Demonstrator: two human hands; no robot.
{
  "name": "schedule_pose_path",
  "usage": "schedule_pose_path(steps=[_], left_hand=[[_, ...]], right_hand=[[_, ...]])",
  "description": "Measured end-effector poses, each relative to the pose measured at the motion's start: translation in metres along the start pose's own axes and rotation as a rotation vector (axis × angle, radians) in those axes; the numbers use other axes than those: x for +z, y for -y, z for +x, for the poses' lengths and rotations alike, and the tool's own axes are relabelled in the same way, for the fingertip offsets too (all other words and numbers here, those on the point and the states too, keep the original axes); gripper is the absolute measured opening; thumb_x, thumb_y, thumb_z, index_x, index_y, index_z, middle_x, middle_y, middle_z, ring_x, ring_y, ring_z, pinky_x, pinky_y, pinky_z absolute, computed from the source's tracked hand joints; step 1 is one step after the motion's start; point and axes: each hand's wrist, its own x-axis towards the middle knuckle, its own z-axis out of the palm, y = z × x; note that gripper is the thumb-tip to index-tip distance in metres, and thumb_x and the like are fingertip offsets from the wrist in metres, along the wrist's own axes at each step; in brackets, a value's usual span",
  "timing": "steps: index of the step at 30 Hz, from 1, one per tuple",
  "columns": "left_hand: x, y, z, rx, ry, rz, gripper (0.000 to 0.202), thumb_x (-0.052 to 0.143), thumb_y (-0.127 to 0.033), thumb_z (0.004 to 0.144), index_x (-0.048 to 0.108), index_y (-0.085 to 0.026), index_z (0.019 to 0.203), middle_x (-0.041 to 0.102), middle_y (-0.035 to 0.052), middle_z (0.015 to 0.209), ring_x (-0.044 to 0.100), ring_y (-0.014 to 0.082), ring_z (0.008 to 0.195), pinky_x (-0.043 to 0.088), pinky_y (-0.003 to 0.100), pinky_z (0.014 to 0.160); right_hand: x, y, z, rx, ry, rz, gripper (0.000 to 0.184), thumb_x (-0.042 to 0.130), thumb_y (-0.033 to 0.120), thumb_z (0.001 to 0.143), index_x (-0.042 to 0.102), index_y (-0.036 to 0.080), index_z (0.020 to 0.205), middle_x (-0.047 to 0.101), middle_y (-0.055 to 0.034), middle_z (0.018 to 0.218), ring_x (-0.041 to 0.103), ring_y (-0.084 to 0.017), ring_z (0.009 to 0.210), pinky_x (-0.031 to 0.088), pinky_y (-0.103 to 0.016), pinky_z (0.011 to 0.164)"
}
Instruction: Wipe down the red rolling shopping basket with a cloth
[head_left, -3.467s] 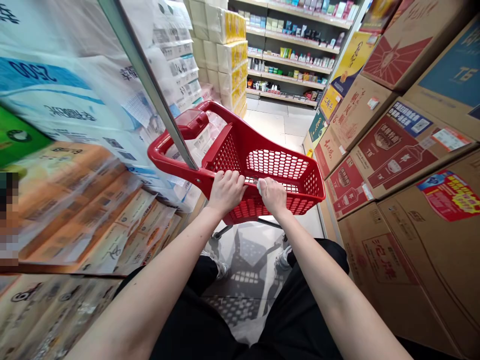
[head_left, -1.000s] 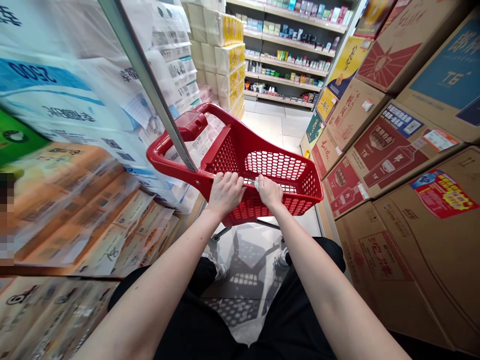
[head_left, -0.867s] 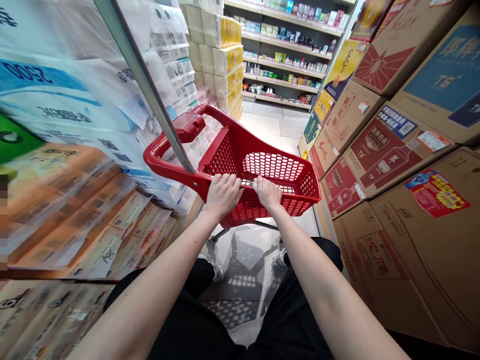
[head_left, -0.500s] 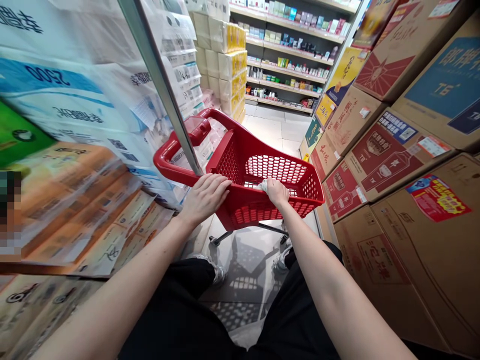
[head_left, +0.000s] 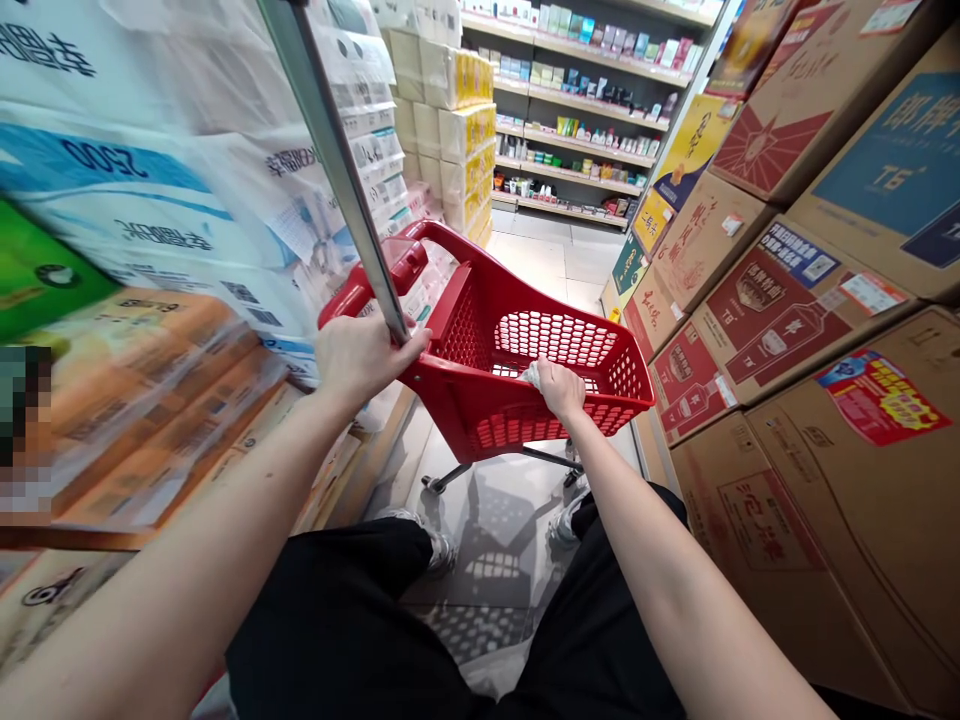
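A red plastic shopping cart with perforated basket walls stands in front of me, turned so its handle is at the left. My left hand is closed at the handle's near corner, by the foot of a metal pole that rises from the cart. The thumb stretches along the red edge; most of the other fingers are hidden. My right hand is wrapped over the near rim of the basket. A small white crumpled piece, perhaps tissue, shows at its fingers.
Stacked paper packs line the left side, with orange packs below. Cardboard cartons rise close on the right. Shelves of small boxed and bottled goods stand at the aisle's far end. My feet are on the tiled floor.
My left hand has moved left along the cart's edge to the handle corner and closed there by the pole. The cart has shifted slightly right in view. My right hand keeps its hold.
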Motion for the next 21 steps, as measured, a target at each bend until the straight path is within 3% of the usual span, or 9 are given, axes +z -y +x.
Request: schedule_pose_path(steps=[3,6,13,17,21], left_hand=[[-0.003,-0.003,0.003,-0.035,0.025,0.129,0.058,0.042,-0.068,0.077,0.065,-0.016,0.088,0.065,0.0130,0.071,0.062,0.0327,0.082,0.041,0.036,0.069],[-0.001,-0.006,0.002,-0.054,-0.010,0.147,0.059,0.041,-0.066,0.077,0.067,-0.014,0.087,0.066,0.0152,0.073,0.062,0.0326,0.082,0.040,0.036,0.068],[0.002,-0.013,-0.003,-0.032,-0.078,0.170,0.051,0.041,-0.058,0.081,0.068,-0.015,0.085,0.067,0.0144,0.074,0.062,0.0315,0.082,0.041,0.038,0.071],[0.001,-0.019,-0.006,-0.001,-0.109,0.166,0.046,0.042,-0.054,0.082,0.068,-0.017,0.082,0.068,0.0129,0.074,0.063,0.0302,0.082,0.041,0.038,0.073],[0.001,-0.025,-0.008,-0.005,-0.112,0.143,0.048,0.040,-0.055,0.083,0.069,-0.016,0.080,0.067,0.0135,0.073,0.063,0.0301,0.080,0.041,0.040,0.074]], right_hand=[[-0.002,0.000,-0.005,-0.076,-0.021,-0.004,0.060,0.011,0.047,0.101,0.067,0.025,0.101,0.071,-0.0051,0.097,0.065,-0.019,0.086,0.038,-0.026,0.072],[-0.001,0.006,-0.016,-0.171,-0.101,-0.002,0.053,0.013,0.042,0.103,0.062,0.022,0.102,0.069,-0.0040,0.095,0.063,-0.017,0.084,0.035,-0.025,0.071],[0.011,0.055,-0.038,-0.341,-0.284,0.012,0.041,0.022,0.042,0.102,0.052,0.017,0.115,0.062,-0.0106,0.109,0.056,-0.019,0.099,0.035,-0.028,0.086],[0.008,0.070,-0.032,-0.316,-0.243,0.028,0.043,0.019,0.042,0.102,0.053,0.018,0.112,0.064,-0.0093,0.104,0.059,-0.018,0.095,0.037,-0.027,0.081],[-0.002,0.066,-0.018,-0.275,-0.103,0.047,0.047,0.014,0.043,0.103,0.056,0.022,0.102,0.067,-0.0039,0.094,0.063,-0.015,0.083,0.036,-0.023,0.068]])
